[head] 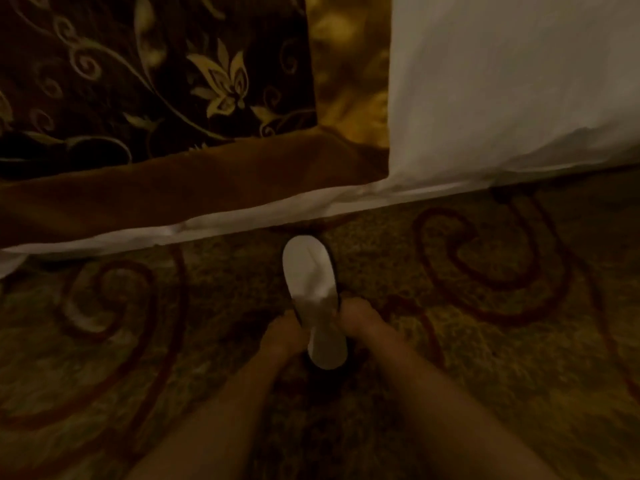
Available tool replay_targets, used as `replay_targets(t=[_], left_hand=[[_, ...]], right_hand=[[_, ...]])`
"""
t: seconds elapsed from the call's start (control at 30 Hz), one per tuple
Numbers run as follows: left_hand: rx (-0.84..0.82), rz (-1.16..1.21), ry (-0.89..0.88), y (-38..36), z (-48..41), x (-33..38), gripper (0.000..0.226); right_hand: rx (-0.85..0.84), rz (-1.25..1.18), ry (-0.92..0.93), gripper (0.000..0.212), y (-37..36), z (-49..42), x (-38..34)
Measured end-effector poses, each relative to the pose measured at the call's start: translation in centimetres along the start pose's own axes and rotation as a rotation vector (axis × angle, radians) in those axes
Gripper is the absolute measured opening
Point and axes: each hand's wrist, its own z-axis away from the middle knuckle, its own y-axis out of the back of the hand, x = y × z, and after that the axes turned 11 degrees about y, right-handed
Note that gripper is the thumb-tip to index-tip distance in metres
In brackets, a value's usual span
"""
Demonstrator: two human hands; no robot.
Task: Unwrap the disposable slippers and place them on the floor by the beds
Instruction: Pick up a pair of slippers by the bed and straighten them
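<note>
A white disposable slipper lies low over the patterned carpet, toe pointing at the bed's edge. My left hand grips its left side near the heel, and my right hand grips its right side. The heel end shows between the two hands. The picture is dim and blurred, so I cannot tell whether the slipper rests on the floor or whether a second slipper is under it.
The bed runs across the top, with a white sheet, a brown bed runner and a dark floral cover. The carpet with red swirls spreads to both sides.
</note>
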Motion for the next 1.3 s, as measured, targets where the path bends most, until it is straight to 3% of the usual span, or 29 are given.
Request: replay_targets(t=[0.07, 0.23, 0.4, 0.53, 0.63, 0.7, 0.8, 0.97, 1.07, 1.17, 1.23, 1.3], left_hand=[[0.047, 0.078, 0.049, -0.9, -2.1, -0.1, 0.045], [0.063, 0.313, 0.193, -1.7, -4.3, 0.2, 0.041], [0.017, 0.726, 0.279, -2.5, -5.2, 0.7, 0.037], [-0.127, 1.044, 0.256, -2.3, -5.2, 1.0, 0.038], [-0.137, 1.136, 0.205, -2.0, -4.9, 0.9, 0.044], [-0.124, 1.151, 0.173, -2.1, -4.9, 0.6, 0.049], [-0.060, 1.055, 0.147, -2.4, -5.0, 0.1, 0.047], [0.056, 0.977, 0.111, -2.5, -5.4, -1.4, 0.017], [0.097, 0.967, 0.112, -2.4, -5.4, -2.0, 0.029], [0.118, 0.977, 0.113, -2.3, -5.4, -2.3, 0.037], [0.125, 1.028, 0.127, -2.2, -5.4, -2.3, 0.039], [0.146, 1.064, 0.137, -2.0, -5.1, -1.8, 0.040]], right_hand=[[0.015, -0.004, 0.035, 0.048, -1.0, -1.8, 0.1], [0.318, -0.242, -0.080, 0.078, -3.7, -3.2, 0.6], [0.541, -0.568, 0.012, 0.058, -4.6, -3.1, 1.5], [0.572, -0.686, 0.013, 0.048, -4.0, -3.3, 2.5], [0.585, -0.756, -0.071, 0.035, -3.3, -3.4, 3.2], [0.633, -0.777, -0.113, 0.043, -2.9, -3.5, 3.7], [0.699, -0.728, -0.151, 0.046, -2.3, -3.4, 4.7], [0.706, -0.504, -0.243, 0.046, -1.3, -3.0, 7.1], [0.644, -0.370, -0.240, 0.047, -1.4, -2.4, 7.6], [0.620, -0.020, -0.296, 0.048, -1.4, -1.8, 7.0], [0.718, 0.212, -0.206, 0.045, -1.1, -1.6, 5.8], [0.823, 0.269, 0.087, 0.039, -1.3, -2.0, 4.0]])
